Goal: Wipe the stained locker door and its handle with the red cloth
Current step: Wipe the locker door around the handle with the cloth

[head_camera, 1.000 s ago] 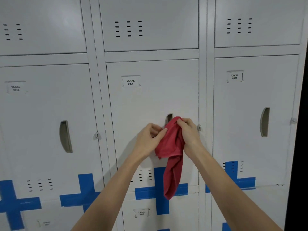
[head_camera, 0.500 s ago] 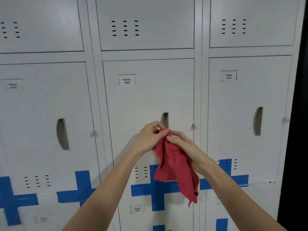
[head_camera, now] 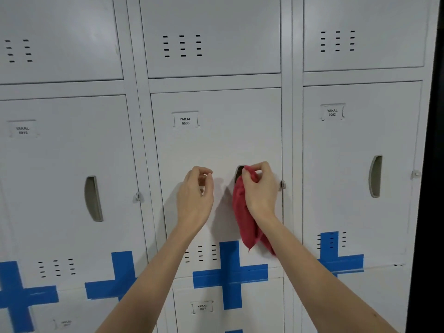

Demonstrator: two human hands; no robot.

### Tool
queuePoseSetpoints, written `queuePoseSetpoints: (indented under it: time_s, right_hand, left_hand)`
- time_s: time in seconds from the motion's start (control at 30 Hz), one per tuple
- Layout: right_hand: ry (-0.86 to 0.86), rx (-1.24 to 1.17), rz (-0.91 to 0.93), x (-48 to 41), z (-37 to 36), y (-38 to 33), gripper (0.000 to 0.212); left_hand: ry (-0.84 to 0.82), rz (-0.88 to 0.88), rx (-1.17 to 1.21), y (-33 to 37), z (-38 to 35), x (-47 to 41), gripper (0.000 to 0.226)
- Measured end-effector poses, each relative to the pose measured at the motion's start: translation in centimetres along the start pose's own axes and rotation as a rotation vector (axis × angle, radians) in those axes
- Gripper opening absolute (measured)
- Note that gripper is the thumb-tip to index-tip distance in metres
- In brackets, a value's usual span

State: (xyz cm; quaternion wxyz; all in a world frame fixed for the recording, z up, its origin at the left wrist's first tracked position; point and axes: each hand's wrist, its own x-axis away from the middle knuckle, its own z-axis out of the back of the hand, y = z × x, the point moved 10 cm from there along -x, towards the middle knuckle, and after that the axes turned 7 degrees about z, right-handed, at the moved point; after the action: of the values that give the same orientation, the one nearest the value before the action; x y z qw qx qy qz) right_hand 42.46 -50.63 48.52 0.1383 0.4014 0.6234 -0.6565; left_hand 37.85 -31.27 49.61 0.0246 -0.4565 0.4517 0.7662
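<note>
Red cloth (head_camera: 245, 212) hung against the locker door (head_camera: 216, 145), pinched by the right hand's (head_camera: 260, 191) fingers at the handle (head_camera: 238, 171) near the door's right edge; left hand (head_camera: 195, 195) beside it, fingers curled, empty.

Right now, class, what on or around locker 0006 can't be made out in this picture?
Head view:
- Handle: mostly hidden by the red cloth and right hand.
- Stains on the door: none discernible.
- Left hand: fingers curled, nothing seen inside.
- Label below: number blurred.
</note>
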Motion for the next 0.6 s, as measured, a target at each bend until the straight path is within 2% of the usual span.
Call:
queuePoseSetpoints:
  time_s: [0.07, 0.2, 0.33, 0.47, 0.6]
  right_hand:
    - [-0.016, 0.047, 0.032, 0.2, -1.3, 0.0, 0.004]
    - [-0.125, 0.124, -0.002, 1.9, -3.6, 1.2, 0.037]
    - [-0.271, -0.074, -0.198, 2.8, -6.1, 3.0, 0.063]
    - [-0.36, -0.497, -0.476, 3.2, -6.9, 4.2, 0.063]
    - [-0.387, -0.519, -0.466, 3.2, -6.1, 4.6, 0.058]
  left_hand:
    - [0.014, -0.004, -0.005, -0.3, 0.2, -0.2, 0.012]
    - [0.029, -0.076, -0.056, -0.3, 0.7, -0.6, 0.012]
    - [0.014, -0.215, -0.19, 0.1, 0.2, -0.8, 0.014]
    - [0.009, -0.295, -0.27, 0.5, -0.9, -0.8, 0.028]
    - [-0.018, -0.419, -0.408, 1.1, -3.1, -0.5, 0.044]
